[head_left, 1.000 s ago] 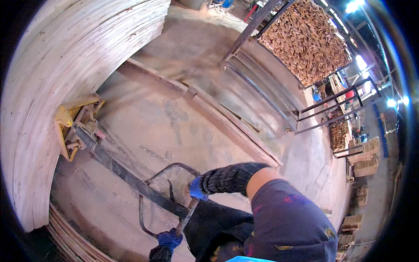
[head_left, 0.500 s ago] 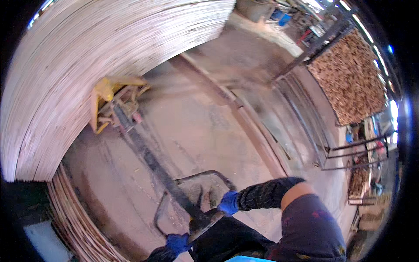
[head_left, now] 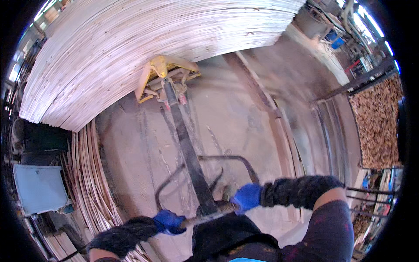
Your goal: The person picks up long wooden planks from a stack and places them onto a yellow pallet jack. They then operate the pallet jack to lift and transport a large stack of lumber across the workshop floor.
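Both my hands wear blue gloves and grip the crossbar handle (head_left: pixel 207 218) of a pallet jack. My left hand (head_left: pixel 169 222) is wrapped round the bar's left end, my right hand (head_left: pixel 246 198) round its right end. From the handle a long dark shaft (head_left: pixel 188 148) runs away to the yellow pallet jack (head_left: pixel 159 67). A bent metal loop (head_left: pixel 229 158) sticks out on both sides of the shaft. The jack's yellow body stands against a tall stack of pale wooden sheets (head_left: pixel 144 48); its forks are hidden beneath that stack.
Long thin wood strips (head_left: pixel 89 174) lie on the left beside a light-blue panel (head_left: pixel 39 187). A rail-like strip (head_left: pixel 279 118) crosses the dusty floor on the right. Beyond it stands a large bundle of cut wood (head_left: pixel 376 124). A round bin (head_left: pixel 310 24) sits at the far right.
My view has turned left, so the stack and jack appear farther right and my left forearm shows more fully. Both hands keep their grip on the handle.
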Demonstrator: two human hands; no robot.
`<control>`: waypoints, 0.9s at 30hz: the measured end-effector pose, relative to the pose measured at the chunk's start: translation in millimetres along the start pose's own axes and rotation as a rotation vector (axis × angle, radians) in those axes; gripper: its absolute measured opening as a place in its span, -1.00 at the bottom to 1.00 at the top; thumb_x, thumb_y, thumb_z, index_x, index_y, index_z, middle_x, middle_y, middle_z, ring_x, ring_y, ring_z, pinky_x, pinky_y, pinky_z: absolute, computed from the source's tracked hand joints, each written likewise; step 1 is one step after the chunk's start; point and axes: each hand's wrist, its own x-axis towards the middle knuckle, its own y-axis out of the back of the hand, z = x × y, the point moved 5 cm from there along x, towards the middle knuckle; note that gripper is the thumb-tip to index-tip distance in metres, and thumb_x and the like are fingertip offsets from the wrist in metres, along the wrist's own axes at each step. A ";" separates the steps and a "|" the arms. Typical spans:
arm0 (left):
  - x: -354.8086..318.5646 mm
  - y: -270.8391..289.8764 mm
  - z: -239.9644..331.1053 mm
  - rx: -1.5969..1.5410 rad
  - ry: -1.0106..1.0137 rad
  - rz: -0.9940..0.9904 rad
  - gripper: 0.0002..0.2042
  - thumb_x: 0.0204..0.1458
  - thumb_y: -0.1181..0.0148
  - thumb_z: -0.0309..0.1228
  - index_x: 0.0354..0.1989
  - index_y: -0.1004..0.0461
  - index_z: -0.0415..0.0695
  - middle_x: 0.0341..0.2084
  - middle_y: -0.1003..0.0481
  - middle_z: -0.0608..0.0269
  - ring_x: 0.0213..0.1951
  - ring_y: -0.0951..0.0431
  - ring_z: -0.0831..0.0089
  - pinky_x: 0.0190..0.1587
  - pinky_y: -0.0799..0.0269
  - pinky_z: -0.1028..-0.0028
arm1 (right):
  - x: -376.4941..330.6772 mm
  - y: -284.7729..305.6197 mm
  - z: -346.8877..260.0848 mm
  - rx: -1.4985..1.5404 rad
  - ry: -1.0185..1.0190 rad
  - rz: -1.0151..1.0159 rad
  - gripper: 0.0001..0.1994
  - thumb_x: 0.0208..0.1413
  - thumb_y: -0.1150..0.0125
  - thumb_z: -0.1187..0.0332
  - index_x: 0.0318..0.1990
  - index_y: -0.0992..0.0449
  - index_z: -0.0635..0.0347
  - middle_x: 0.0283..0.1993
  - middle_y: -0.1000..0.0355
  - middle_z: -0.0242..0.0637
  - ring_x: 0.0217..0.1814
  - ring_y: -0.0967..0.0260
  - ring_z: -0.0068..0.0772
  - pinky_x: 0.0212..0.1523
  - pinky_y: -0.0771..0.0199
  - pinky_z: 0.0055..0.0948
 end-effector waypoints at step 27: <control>111.8 -153.5 -57.8 -0.137 0.137 -0.116 -0.63 -0.07 -0.14 -0.04 -0.16 -0.51 0.01 -0.36 -0.56 -0.01 -0.26 -0.57 -0.01 -0.23 -0.48 0.10 | 89.6 -143.5 78.4 -0.091 -0.103 -0.150 -0.54 -0.03 -0.19 -0.14 -0.16 -0.56 0.03 -0.29 -0.55 -0.09 -0.27 -0.50 0.03 -0.19 -0.47 -0.08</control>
